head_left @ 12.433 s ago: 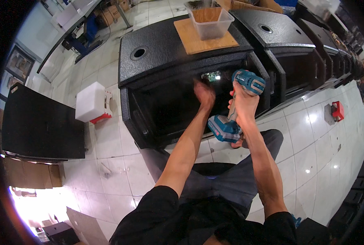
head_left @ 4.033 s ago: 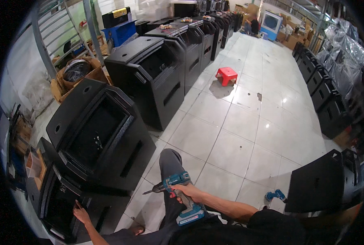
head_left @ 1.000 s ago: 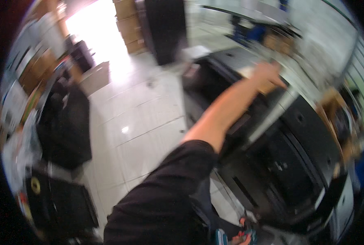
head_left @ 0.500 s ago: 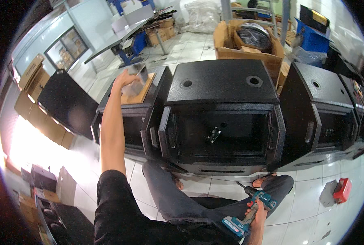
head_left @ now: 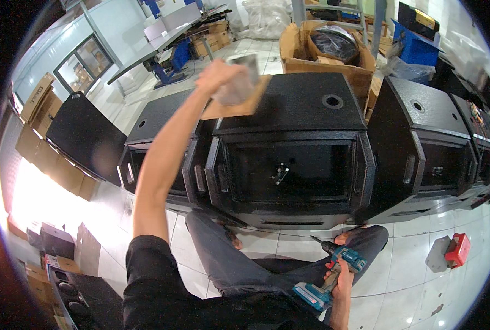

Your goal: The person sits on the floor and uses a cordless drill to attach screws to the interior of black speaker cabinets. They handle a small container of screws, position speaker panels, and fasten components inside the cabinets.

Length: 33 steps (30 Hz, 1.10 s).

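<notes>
The left hand (head_left: 223,76) is a smear from where I stand, its fingers too blurred to count, yet it is clasped on the rim of a clear plastic tub (head_left: 238,88); what the tub holds I can't make out; the wooden board (head_left: 228,110) under it is tilted, at the left end of the middle black cabinet's (head_left: 311,104) top, hiding part of that surface; whether the board touches the cabinet I can't tell.

The right hand (head_left: 341,281) is wrapped around the handle of a teal cordless drill (head_left: 333,275), some fingers lost behind the grip; the drill is over the lap, bit pointing up and left, near the cabinet's lower front edge; whether it rests on the leg is unclear.

Inside the dark opening a small bright part (head_left: 282,174) shows, its shape hard to read; the row of cabinets at right is cut off by the black rim; a narrow gap separates the middle cabinet from the left one (head_left: 162,118); bare tile floor (head_left: 407,286) lies open beyond the right knee, as far as a red stool (head_left: 458,251).
</notes>
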Motion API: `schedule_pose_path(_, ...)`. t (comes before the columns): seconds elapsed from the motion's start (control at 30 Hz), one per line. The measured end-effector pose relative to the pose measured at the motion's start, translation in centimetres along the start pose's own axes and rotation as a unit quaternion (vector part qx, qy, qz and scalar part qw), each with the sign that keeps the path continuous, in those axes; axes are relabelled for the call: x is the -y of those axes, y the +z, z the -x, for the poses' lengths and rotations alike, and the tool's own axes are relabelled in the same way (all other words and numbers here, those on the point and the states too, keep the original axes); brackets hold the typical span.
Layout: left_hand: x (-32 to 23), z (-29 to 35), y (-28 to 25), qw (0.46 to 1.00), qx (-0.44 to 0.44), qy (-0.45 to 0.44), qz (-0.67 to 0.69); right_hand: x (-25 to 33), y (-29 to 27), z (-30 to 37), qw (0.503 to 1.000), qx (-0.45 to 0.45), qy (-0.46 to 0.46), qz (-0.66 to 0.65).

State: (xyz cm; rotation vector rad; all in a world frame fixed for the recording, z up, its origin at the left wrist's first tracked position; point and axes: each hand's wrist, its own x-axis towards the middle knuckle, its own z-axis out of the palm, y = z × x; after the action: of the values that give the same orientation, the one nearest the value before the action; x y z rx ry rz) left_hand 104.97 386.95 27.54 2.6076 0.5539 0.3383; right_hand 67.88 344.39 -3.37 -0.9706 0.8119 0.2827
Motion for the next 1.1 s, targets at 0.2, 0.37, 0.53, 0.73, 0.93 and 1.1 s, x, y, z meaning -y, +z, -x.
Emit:
schedule_pose_path(0.2,-9.8,6.5,8.2,0.999,-0.022,0.003,0.030,-0.3,-0.7,-0.5,1.000,-0.014,-0.012,-0.007)
schedule_pose_path(0.37,-13.1,8.7,11.9,0.995,-0.064,0.080,0.011,-0.3,-0.5,-0.1,1.000,-0.011,-0.017,0.007)
schedule_pose_path(0.53,-12.4,7.0,12.3,0.945,-0.122,0.301,-0.026,-0.2,-0.5,0.1,1.000,-0.014,-0.007,0.006)
schedule_pose_path(0.73,-10.2,-2.9,13.1,0.883,0.205,0.371,-0.203,-0.7,-0.2,0.0,1.000,0.004,-0.004,-0.008)
schedule_pose_path(0.93,-13.6,-0.5,14.7,0.856,0.290,0.331,-0.272,-0.2,-1.2,-0.7,1.000,-0.005,-0.027,-0.009)
schedule_pose_path(1.1,-12.4,-1.8,14.5,0.868,0.354,0.244,-0.247,-0.3,-0.8,-0.4,1.000,0.010,-0.026,-0.008)
